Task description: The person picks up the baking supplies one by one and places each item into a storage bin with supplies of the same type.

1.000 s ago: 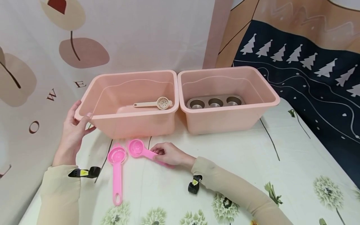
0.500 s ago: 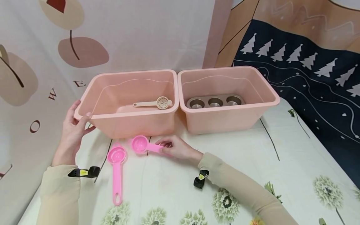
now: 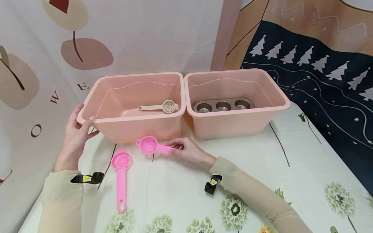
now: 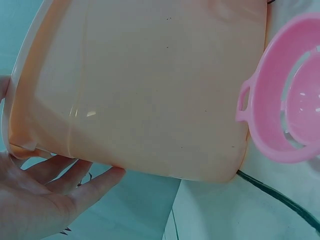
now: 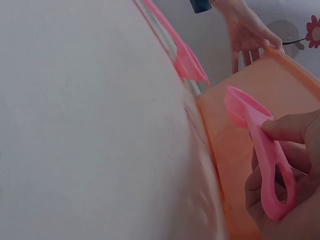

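Pinched by the handle in the right hand (image 3: 190, 149): one long-handled pink plastic spoon (image 3: 148, 145) with a round bowl, held up just in front of the left-side rectangular pink plastic bin (image 3: 140, 129). Left hand (image 3: 75, 137) grips that bin's near left corner, thumb on the rim. Second pink plastic spoon (image 3: 120, 160), slotted bowl, lies on the white flower-printed cloth (image 3: 172, 191), left of the first. Beige slotted spoon (image 3: 168, 106) sits inside the same bin; grey metal muffin tray (image 3: 229, 103) inside the adjoining pink plastic bin (image 3: 230, 124).
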The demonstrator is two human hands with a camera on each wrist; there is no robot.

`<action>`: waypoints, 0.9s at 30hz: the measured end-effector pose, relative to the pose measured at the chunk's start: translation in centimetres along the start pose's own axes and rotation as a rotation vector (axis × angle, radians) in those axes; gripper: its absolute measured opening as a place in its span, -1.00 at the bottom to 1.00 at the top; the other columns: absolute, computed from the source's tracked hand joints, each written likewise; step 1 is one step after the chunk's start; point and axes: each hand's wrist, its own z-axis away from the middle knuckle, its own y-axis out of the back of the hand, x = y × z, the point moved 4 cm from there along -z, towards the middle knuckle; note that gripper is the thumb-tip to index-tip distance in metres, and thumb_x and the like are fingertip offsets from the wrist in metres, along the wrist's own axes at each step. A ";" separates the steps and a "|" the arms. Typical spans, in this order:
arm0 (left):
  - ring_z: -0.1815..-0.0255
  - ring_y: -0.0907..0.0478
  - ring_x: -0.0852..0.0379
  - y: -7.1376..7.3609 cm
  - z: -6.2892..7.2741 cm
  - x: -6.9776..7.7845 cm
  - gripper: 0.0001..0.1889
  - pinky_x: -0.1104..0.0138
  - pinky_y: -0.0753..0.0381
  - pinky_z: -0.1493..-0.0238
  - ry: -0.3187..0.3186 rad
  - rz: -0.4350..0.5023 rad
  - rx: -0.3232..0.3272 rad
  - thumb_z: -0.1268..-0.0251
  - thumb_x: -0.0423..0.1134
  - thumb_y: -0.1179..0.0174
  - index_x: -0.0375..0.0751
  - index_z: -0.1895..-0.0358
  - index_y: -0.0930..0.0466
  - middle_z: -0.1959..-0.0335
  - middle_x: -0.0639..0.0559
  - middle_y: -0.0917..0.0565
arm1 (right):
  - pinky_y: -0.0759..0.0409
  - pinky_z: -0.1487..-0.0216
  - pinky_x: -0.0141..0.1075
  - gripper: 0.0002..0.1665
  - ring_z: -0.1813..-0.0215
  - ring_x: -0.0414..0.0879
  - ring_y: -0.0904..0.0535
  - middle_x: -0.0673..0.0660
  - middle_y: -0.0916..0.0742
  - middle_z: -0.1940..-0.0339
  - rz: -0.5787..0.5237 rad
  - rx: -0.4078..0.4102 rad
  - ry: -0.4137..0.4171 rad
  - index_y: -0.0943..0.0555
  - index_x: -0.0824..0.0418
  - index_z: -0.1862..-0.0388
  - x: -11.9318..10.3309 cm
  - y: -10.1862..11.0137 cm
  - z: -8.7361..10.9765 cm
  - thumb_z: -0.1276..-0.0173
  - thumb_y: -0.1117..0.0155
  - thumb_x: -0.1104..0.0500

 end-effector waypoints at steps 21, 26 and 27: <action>0.02 -0.44 0.25 0.0 -0.2 -0.2 -0.29 0.47 -0.63 0.36 0.003 0.015 -0.001 -0.39 -0.36 -0.14 0.08 -0.52 -0.06 -0.27 -0.09 -0.24 | -0.45 0.32 -0.43 -0.68 0.34 -0.20 -0.50 0.10 -0.69 0.33 0.009 -0.040 0.085 -0.63 0.41 -0.01 -2.1 1.6 0.1 -0.25 -0.27 0.41; 0.05 -0.46 0.27 0.1 -0.3 -0.3 -0.29 0.46 -0.63 0.37 -0.001 0.033 -0.002 -0.39 -0.39 -0.12 0.06 -0.52 -0.05 -0.20 -0.02 -0.29 | -0.48 0.32 -0.39 -0.69 0.36 -0.21 -0.51 0.12 -0.70 0.32 0.008 -0.045 0.111 -0.62 0.39 0.01 -2.6 1.6 0.5 -0.25 -0.28 0.42; 0.06 -0.47 0.27 0.1 -0.3 -0.2 -0.29 0.46 -0.63 0.36 -0.001 0.036 -0.003 -0.39 -0.39 -0.12 0.06 -0.52 -0.05 -0.19 -0.01 -0.30 | -0.47 0.33 -0.40 -0.70 0.36 -0.21 -0.51 0.12 -0.70 0.32 0.009 -0.046 0.114 -0.62 0.38 0.01 -2.7 1.7 0.6 -0.25 -0.28 0.42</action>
